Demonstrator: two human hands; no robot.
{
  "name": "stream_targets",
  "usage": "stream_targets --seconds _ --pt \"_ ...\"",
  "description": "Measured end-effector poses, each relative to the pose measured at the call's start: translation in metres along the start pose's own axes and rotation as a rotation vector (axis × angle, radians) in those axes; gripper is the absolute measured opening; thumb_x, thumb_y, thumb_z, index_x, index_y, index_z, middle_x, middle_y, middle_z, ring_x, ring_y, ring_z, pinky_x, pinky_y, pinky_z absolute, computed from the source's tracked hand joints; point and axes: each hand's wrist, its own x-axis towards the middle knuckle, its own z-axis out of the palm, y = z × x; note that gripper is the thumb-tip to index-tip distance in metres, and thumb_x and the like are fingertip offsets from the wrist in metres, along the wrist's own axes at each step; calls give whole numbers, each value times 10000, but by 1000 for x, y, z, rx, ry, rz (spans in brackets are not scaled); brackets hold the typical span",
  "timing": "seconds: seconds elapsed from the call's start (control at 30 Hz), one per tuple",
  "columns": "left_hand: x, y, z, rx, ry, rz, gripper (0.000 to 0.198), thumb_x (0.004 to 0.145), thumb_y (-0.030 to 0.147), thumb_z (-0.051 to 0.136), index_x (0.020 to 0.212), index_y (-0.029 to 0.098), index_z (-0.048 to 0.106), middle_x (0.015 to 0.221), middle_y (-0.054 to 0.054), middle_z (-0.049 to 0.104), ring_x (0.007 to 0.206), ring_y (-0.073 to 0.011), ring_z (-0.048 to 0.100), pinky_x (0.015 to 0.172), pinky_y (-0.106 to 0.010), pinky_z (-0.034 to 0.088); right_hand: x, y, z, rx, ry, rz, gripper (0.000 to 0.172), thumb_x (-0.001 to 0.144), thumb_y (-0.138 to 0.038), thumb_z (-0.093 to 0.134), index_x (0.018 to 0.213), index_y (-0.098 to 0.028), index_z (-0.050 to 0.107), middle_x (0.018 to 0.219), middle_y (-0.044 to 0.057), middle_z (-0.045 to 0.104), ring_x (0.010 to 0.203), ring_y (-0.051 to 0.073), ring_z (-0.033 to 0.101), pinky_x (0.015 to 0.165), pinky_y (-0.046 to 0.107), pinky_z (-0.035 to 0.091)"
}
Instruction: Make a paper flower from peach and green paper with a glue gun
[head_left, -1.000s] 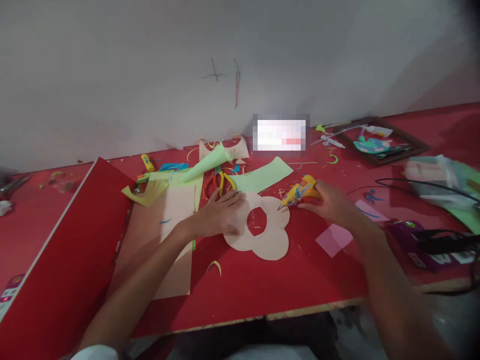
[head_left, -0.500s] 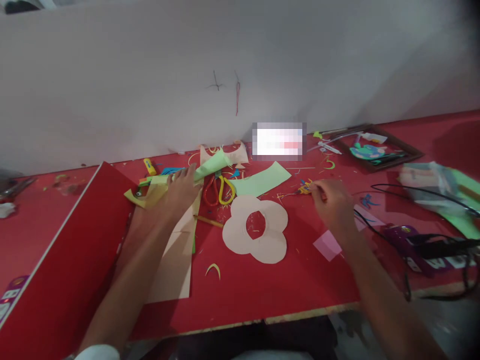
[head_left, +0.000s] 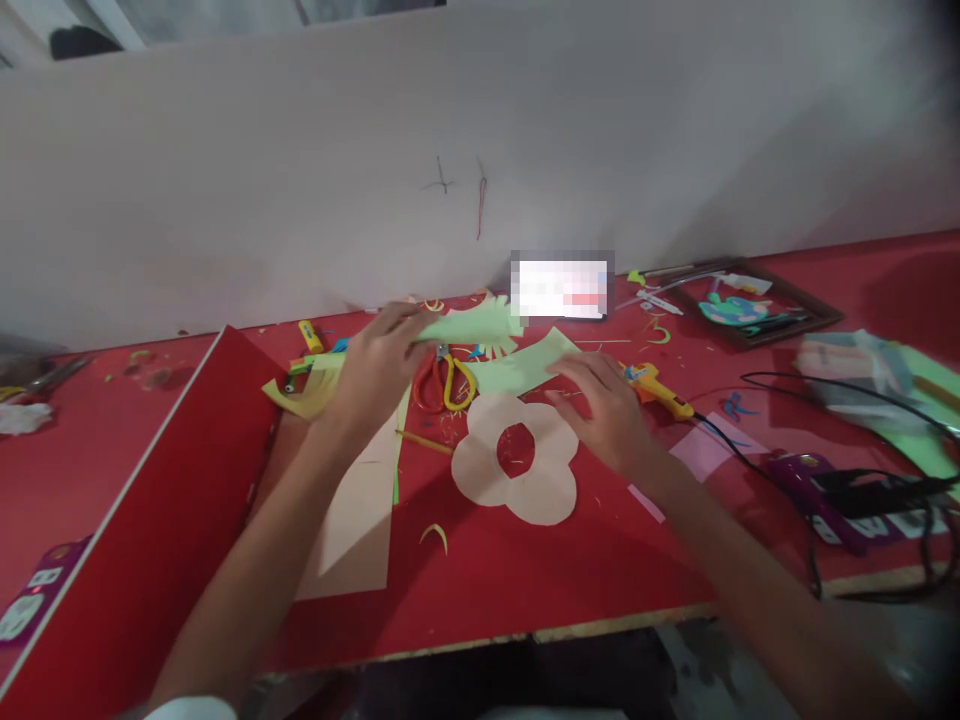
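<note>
My left hand (head_left: 382,360) grips one end of a rolled light green paper (head_left: 472,324) with a fringed far end, raised over the table. My right hand (head_left: 600,405) holds nothing, its fingers apart near the right end of a flat green paper strip (head_left: 517,370). A cream flower-shaped cutout (head_left: 480,470) with a round hole lies in front of the strip. Scissors (head_left: 448,385) with red and yellow handles rest below the roll. The yellow glue gun (head_left: 656,388) lies just beyond my right hand, its black cable running right.
A red board (head_left: 165,500) stands at the left beside cream paper (head_left: 360,530). Pink paper (head_left: 705,450), a purple box (head_left: 806,480) and cables are on the right. Behind them are a dark frame (head_left: 814,318) and a blurred bright screen (head_left: 562,288).
My left hand has lifted the green roll and moved it right, showing its fringe. My right hand has moved left, away from the glue gun, and its fingers have opened.
</note>
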Motion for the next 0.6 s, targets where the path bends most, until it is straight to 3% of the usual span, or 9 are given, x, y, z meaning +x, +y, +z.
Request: stream_targets --seconds 0.07,0.13,0.23,0.3,0.37,0.43,0.5,0.6 --pt "6 33 -13 62 -111 128 310 1049 207 459 1291 235 651 1337 -94 647 1207 -248 652 962 -384 570 16 -14 6 -14 -35 7 510 988 -326 637 1471 -280 480 1483 138 563 1420 359 485 1143 588 449" --pt "10 63 -23 74 -203 218 389 1052 141 376 1325 266 623 1355 -80 631 1244 -247 632 943 -373 569 31 -21 14 10 -69 -24 662 959 -362 676 1549 -293 384 1565 121 495 1516 373 367 1210 618 376" --pt "8 87 -27 -29 -193 225 408 1074 195 359 1404 351 539 1487 -45 548 1267 -211 612 996 -350 542 42 -19 23 93 -29 29 500 986 -345 613 1461 -287 467 1414 122 619 1387 357 521 1150 586 444" --pt "0 85 -19 -110 -112 55 367 1070 332 437 1434 327 485 1521 -81 505 1182 -203 641 927 -325 556 40 -13 24 129 33 155 400 984 -378 609 1365 -283 537 1268 132 681 1227 353 621 1057 552 507" --pt "-16 69 -3 -84 -92 -203 320 1059 402 448 1319 239 543 1344 -118 599 976 -205 675 789 -338 549 31 -5 21 143 80 294 393 962 -433 630 1314 -269 567 1154 137 696 1098 349 657 968 522 540" --pt "-35 48 19 -8 -312 -293 329 1067 435 401 1015 208 633 1074 -98 672 889 -219 668 738 -338 509 19 5 17 167 121 399 407 952 -469 626 1290 -247 577 1055 124 688 971 325 663 876 484 557" --pt "-53 32 39 10 -512 -352 449 1066 480 368 805 208 610 888 -77 674 834 -223 661 698 -328 474 8 13 15 212 170 462 414 944 -485 623 1271 -234 578 981 97 669 869 289 640 795 438 556" --pt "-69 29 60 -40 -574 -362 362 1015 447 486 788 203 627 910 -82 709 901 -245 668 754 -351 468 0 21 16 264 213 493 434 926 -487 643 1267 -228 572 952 73 646 809 253 609 753 402 545"
